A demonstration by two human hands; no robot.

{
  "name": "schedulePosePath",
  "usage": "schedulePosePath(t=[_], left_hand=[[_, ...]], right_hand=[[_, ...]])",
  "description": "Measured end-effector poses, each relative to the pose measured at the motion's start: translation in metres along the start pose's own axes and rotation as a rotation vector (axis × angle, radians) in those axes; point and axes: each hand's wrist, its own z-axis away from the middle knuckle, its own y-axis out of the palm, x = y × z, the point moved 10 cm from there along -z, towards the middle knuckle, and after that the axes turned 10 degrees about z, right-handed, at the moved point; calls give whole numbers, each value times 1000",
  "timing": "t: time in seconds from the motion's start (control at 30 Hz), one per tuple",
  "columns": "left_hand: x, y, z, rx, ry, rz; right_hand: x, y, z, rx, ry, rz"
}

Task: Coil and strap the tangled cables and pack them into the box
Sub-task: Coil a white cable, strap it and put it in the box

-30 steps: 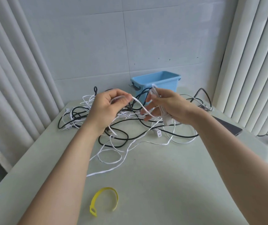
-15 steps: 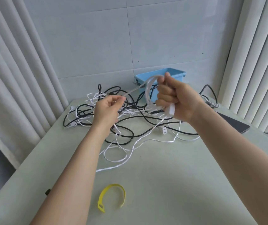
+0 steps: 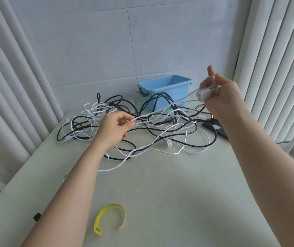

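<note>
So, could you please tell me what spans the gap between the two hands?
In the head view, a white cable runs taut from the left hand, which pinches it, up to the right hand, which grips its plug end.

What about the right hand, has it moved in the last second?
Yes. The right hand went rightward and up: it overlapped the blue box before, now it sits right of it.

Readable text: none anywhere in view.
Blue box [image 3: 166,90], back edge of the tabletop [image 3: 169,193]: plain walls, no legible label.
White plug [image 3: 202,95]: nothing legible.
Yellow strap [image 3: 113,205], near edge: no legible print.
</note>
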Motion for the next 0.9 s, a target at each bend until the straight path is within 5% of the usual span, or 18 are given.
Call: schedulePosePath(t=[0.2, 0.4, 0.7, 0.9], left_hand=[[-28, 18, 8, 182, 140, -169], [-61, 35, 26, 381, 156, 126], [-64, -8, 13, -82, 198, 340], [-38, -29, 5, -258, 98, 405]], right_hand=[[-10, 25, 18, 150, -129, 581], [-42, 50, 37, 393, -74, 1061], [-122, 72, 104, 995, 366, 1191], [-130, 86, 111, 963, 415, 904]])
